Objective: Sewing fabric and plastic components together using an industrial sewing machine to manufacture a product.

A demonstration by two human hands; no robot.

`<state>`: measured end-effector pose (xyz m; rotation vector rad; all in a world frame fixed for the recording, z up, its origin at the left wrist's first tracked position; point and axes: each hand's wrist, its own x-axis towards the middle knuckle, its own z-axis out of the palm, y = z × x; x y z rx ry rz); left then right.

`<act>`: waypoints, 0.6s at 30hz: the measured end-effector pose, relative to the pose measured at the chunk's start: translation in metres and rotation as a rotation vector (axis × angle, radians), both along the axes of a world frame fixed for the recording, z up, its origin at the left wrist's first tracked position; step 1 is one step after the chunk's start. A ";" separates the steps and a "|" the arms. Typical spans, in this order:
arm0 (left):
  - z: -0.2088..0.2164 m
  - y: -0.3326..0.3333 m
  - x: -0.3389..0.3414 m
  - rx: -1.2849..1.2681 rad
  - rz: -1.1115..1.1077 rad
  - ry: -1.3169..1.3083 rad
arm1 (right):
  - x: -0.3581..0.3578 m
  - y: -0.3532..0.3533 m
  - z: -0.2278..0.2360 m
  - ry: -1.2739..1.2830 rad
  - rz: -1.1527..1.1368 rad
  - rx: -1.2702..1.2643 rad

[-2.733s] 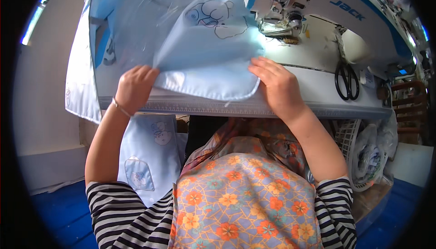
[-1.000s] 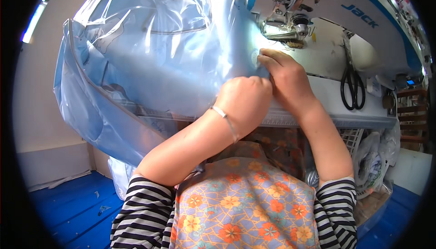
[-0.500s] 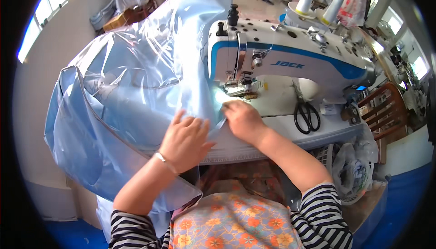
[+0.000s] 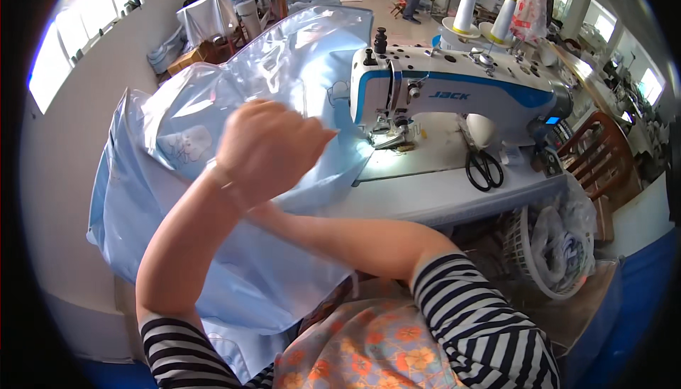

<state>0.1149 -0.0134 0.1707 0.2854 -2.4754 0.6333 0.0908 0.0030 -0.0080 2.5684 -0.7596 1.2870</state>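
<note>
Your left hand [image 4: 266, 149] is fisted on the pale-blue clear-plastic-covered fabric sheet [image 4: 213, 247], bulk hanging down-left of the grip, its near edge running right toward the white-and-blue sewing machine [image 4: 454, 91]; right hand's hidden underneath, grip unclear.

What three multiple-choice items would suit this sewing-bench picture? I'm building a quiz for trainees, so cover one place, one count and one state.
1. Where do the black scissors lie?
A. On the sewing table, right of the needle
B. In the white basket
C. On top of the machine

2. How many thread cones stand behind the sewing machine?
A. One
B. Two
C. Four

3. How is the left hand placed?
A. Flat on the bare table
B. Raised, over the light-blue plastic cover
C. Gripping the scissors

Answers: 1 A, they rest on the white table below the machine's arm. 2 B, two pale cones stand side by side. 3 B, the hand is lifted above the bunched cover; the right hand is hidden beneath it.
</note>
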 end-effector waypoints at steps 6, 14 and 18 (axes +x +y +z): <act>-0.049 -0.089 -0.039 0.246 0.540 -1.089 | -0.014 0.065 0.013 0.131 -0.262 -0.053; -0.079 -0.117 0.132 0.931 1.144 -0.997 | -0.118 0.164 0.087 -0.373 0.127 0.631; -0.060 -0.094 0.218 0.804 1.429 -1.117 | -0.119 0.181 0.075 -0.372 0.176 0.650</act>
